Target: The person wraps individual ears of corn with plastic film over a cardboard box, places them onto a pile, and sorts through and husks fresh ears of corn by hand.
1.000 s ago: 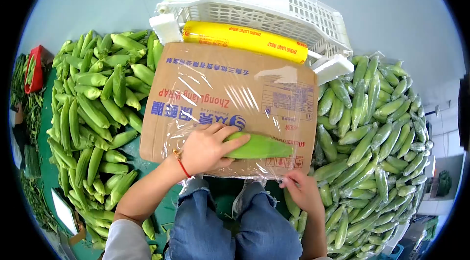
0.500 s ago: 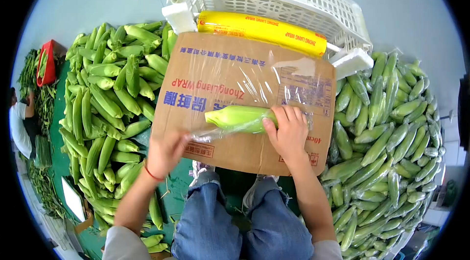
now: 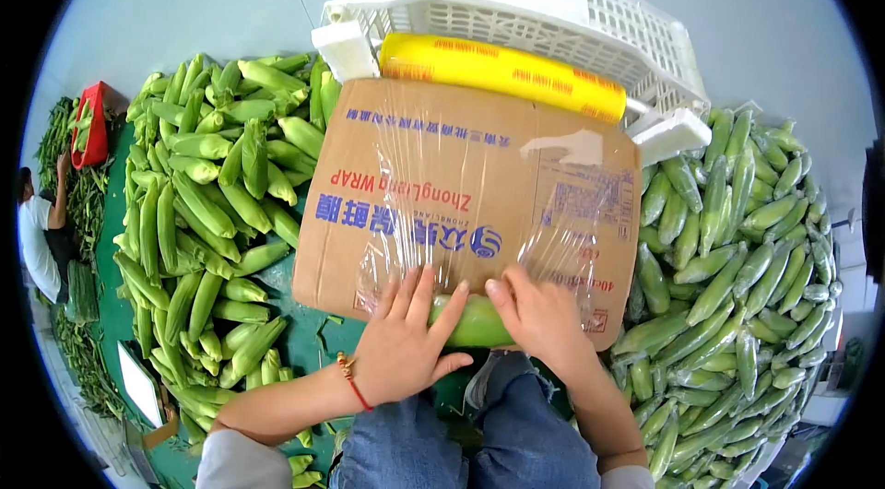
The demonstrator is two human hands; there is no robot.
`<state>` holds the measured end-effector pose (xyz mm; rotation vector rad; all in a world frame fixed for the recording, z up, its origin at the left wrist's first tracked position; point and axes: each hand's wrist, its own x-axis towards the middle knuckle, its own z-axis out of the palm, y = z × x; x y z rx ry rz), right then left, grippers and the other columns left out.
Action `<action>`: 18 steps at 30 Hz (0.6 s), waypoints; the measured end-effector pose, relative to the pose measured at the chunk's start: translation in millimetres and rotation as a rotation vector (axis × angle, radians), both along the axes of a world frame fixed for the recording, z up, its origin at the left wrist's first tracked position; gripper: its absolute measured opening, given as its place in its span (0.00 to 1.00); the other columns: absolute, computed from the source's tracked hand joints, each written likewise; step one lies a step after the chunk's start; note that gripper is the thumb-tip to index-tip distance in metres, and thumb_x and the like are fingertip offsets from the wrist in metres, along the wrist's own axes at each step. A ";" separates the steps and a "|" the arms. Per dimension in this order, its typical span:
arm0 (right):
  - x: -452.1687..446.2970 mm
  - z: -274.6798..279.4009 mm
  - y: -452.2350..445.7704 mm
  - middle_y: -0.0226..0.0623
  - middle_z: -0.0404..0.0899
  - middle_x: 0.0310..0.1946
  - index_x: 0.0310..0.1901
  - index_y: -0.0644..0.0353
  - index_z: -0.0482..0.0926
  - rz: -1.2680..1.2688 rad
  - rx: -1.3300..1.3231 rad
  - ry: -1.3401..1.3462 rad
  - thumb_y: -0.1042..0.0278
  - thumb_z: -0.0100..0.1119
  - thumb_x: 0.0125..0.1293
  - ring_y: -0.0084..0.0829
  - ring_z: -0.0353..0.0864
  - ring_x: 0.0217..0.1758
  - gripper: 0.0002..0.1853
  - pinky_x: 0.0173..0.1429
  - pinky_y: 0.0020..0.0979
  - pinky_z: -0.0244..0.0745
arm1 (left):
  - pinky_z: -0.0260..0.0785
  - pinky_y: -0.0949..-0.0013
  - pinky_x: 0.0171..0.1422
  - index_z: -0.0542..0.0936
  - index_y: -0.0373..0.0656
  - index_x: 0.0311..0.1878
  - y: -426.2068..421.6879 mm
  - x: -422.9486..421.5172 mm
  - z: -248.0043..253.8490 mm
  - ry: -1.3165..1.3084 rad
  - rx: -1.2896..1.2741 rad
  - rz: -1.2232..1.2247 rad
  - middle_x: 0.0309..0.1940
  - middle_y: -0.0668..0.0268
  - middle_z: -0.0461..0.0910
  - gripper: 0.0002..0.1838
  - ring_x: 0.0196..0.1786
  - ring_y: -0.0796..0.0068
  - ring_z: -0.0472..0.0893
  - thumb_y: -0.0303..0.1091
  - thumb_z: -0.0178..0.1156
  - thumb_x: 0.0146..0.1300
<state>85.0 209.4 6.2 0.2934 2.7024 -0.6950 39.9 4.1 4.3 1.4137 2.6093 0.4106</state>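
A husked-green ear of corn (image 3: 477,323) lies crosswise at the near edge of a cardboard box (image 3: 369,185). Clear plastic wrap (image 3: 406,231) stretches over the box top down to the corn. My left hand (image 3: 406,337) rests on the wrap and the corn's left end, its fingers stretched out and spread. My right hand (image 3: 546,318) is wrapped round the corn's right end, thumb toward the middle. Both ends of the corn are hidden by the hands.
A yellow wrap roll (image 3: 502,74) sits on a rod between white blocks, before a white plastic crate (image 3: 553,0). Unwrapped corn (image 3: 203,203) is heaped at left, wrapped corn (image 3: 728,277) at right. Another person (image 3: 41,235) is at far left, near a red bag (image 3: 92,125).
The ear of corn has moved toward me to the box's near edge. My left hand has come right, onto the corn and wrap; my right hand has moved nearer me with the corn.
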 end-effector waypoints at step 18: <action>-31.5 -21.2 23.4 0.41 0.78 0.32 0.45 0.60 0.75 0.384 0.122 0.549 0.48 0.73 0.45 0.40 0.82 0.34 0.31 0.36 0.38 0.78 | 0.62 0.60 0.73 0.60 0.24 0.67 121.4 -188.4 -27.7 -0.036 -0.352 -0.068 0.70 0.37 0.55 0.48 0.73 0.47 0.59 0.43 0.73 0.48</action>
